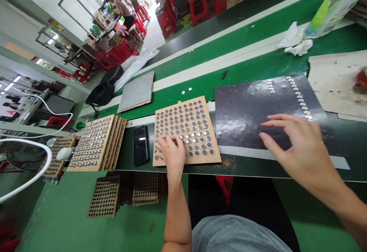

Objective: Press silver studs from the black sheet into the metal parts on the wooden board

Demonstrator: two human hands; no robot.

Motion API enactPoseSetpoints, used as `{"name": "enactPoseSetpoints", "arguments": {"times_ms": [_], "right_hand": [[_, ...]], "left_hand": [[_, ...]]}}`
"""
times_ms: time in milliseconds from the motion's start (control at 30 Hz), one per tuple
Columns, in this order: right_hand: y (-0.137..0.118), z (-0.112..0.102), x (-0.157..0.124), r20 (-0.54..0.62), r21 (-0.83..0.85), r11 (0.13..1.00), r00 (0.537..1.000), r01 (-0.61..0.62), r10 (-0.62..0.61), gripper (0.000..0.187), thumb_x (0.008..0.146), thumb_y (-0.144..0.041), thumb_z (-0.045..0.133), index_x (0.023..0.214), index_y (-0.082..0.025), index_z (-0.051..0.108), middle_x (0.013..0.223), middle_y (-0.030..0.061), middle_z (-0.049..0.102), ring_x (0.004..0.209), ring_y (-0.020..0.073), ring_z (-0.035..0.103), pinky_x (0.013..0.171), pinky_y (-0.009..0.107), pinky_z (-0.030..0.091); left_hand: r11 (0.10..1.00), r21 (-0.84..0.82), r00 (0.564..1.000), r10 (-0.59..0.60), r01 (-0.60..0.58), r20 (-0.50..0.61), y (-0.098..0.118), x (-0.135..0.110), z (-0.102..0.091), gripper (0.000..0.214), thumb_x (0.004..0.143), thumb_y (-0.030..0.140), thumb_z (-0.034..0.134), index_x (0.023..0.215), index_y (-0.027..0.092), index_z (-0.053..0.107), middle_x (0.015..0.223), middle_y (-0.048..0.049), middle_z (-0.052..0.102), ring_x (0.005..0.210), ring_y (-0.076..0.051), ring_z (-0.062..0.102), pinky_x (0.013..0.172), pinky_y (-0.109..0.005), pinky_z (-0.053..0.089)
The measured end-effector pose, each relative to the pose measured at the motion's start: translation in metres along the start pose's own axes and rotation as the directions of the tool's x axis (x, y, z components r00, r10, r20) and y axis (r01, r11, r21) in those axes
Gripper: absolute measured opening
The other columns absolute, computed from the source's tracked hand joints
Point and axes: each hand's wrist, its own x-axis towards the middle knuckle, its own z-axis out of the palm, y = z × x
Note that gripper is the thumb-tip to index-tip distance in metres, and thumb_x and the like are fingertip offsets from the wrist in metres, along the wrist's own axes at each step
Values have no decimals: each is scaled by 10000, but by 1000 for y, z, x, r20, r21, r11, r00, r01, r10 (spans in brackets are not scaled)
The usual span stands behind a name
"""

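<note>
the left hand [170,154] lies curled, fingertips down, on round metal discs [195,134] set in a perforated wooden board [200,160], while the open right hand [298,145] hovers over a dark mat [258,103].

A tray [215,158] of discs [195,134] is laid on the bench [183,87], with a phone [140,145] to its left and a sheet [258,106] to its right. Stacked trays [97,143] are placed left of the phone.

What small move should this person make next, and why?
Probably the right hand should pinch the nearest small silver disc in the row on the black speckled sheet: it hovers close to that row, while the left hand rests on the tan wooden disc board.
</note>
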Motion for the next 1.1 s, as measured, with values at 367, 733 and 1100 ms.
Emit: {"name": "enactPoseSetpoints", "arguments": {"times_ms": [367,733,1100], "right_hand": [[78,2,105,180,-280,880,880,-383,440,669,864,-600,425,971,-10,721,1349,228,550,1331,448,400,855,577,293],[42,1,81,197,-39,935,915,-352,353,233,816,-329,735,758,-103,752,1077,164,656,1228,387,497,949,574,343],[-79,-4,-25,51,507,853,992,-122,112,8,933,-230,656,927,-230,652,972,44,646,927,178,656,842,324,547]], "left_hand": [[994,-99,997,47,-53,-58,5,-13,-5,138,939,297,504,846,213,563,1255,-145,493,1321,-366,387,1081,-651,290],[750,-632,971,241,-194,-12,37,-54,-3,191,941,341,578,805,211,609,1062,-72,525,1145,-250,507,1090,-473,339],[483,-875,883,391,42,259,55,-87,-10,212,939,390,636,838,205,658,1024,-51,515,1056,-196,533,983,-345,414]]}}
